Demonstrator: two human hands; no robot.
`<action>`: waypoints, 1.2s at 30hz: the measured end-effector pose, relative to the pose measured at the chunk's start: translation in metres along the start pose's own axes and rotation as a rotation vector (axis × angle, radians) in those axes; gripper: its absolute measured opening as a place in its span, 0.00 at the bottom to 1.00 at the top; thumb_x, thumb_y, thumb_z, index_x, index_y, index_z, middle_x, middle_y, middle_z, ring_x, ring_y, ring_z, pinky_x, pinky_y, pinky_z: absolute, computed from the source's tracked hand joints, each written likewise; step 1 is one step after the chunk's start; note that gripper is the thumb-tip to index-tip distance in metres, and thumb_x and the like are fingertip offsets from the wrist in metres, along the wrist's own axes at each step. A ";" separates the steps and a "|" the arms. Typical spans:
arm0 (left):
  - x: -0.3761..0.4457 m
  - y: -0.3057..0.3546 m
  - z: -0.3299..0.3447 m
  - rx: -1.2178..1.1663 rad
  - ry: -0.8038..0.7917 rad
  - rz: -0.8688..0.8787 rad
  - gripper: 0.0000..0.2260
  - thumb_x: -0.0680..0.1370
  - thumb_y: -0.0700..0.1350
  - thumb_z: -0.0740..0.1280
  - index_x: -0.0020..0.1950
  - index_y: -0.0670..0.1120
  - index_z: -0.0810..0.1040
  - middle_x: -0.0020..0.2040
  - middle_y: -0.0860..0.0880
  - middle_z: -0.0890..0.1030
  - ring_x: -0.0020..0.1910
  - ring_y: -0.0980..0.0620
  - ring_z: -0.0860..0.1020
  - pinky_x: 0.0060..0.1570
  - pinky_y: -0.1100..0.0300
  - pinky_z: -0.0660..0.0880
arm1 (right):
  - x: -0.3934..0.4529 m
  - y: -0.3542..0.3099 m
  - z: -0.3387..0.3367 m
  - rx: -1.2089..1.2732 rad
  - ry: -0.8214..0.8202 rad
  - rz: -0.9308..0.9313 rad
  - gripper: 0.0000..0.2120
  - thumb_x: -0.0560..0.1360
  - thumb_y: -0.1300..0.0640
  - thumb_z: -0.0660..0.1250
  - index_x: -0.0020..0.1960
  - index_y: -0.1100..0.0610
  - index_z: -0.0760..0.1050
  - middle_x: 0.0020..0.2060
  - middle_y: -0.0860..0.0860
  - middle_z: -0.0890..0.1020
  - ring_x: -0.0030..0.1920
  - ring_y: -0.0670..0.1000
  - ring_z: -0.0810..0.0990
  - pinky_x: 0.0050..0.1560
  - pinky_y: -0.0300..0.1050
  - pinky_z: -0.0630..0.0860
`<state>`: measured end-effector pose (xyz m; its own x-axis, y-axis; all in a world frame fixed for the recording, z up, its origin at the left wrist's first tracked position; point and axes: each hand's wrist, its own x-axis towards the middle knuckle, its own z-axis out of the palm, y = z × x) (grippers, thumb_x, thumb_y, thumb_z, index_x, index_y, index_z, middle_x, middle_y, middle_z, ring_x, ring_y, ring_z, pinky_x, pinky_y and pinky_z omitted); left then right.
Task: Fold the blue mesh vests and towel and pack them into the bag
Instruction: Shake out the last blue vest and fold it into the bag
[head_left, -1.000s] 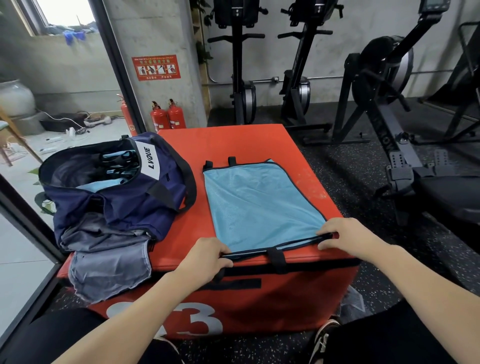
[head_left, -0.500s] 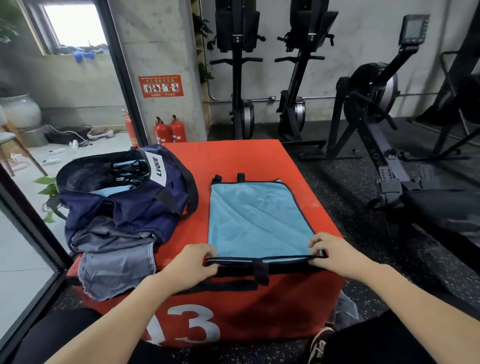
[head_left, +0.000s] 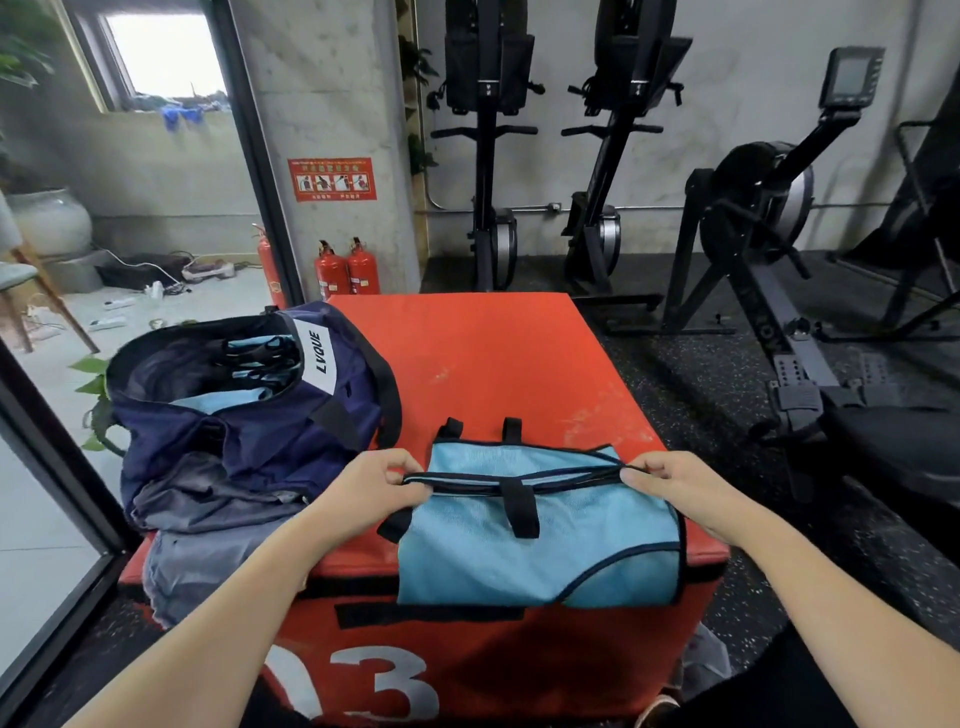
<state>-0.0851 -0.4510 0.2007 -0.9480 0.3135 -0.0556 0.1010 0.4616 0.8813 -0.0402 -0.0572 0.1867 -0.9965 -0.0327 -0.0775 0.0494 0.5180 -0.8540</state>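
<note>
The blue mesh vest (head_left: 540, 535) lies on the red box (head_left: 488, 364), its near part hanging over the front edge. The left hand (head_left: 363, 493) and right hand (head_left: 670, 483) each pinch one end of its dark-trimmed hem, lifted just above the lower layer. To fold cleanly, both hands should carry the hem forward level and lay it even with the strapped far edge, then smooth it flat. Both forearms reach in from below, knuckles up, fingers curled tight on the trim. The navy bag (head_left: 244, 415) stands open to the left, above a grey towel (head_left: 208, 551)
</note>
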 end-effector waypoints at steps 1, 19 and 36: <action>0.007 0.001 0.001 -0.014 -0.008 -0.014 0.04 0.73 0.42 0.74 0.42 0.44 0.80 0.29 0.49 0.75 0.29 0.53 0.66 0.31 0.60 0.62 | 0.007 0.001 0.000 0.000 0.017 0.010 0.11 0.78 0.49 0.69 0.44 0.55 0.83 0.44 0.58 0.84 0.42 0.48 0.78 0.48 0.45 0.72; 0.141 -0.021 0.023 0.599 0.141 -0.197 0.08 0.70 0.51 0.71 0.38 0.46 0.80 0.38 0.51 0.83 0.42 0.50 0.80 0.43 0.58 0.78 | 0.116 0.029 0.016 -0.696 0.203 0.120 0.11 0.72 0.40 0.72 0.40 0.46 0.76 0.39 0.44 0.78 0.44 0.49 0.77 0.47 0.48 0.75; 0.149 -0.022 0.024 -0.214 0.320 -0.350 0.15 0.70 0.41 0.77 0.55 0.47 0.79 0.46 0.46 0.83 0.41 0.50 0.80 0.36 0.60 0.74 | 0.120 -0.042 0.104 -0.098 0.051 0.017 0.16 0.78 0.42 0.65 0.62 0.48 0.74 0.44 0.43 0.84 0.42 0.42 0.80 0.41 0.40 0.74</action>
<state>-0.2209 -0.3945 0.1620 -0.9623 -0.1139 -0.2472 -0.2706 0.3030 0.9138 -0.1545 -0.1718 0.1601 -0.9978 0.0193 -0.0632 0.0621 0.5994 -0.7980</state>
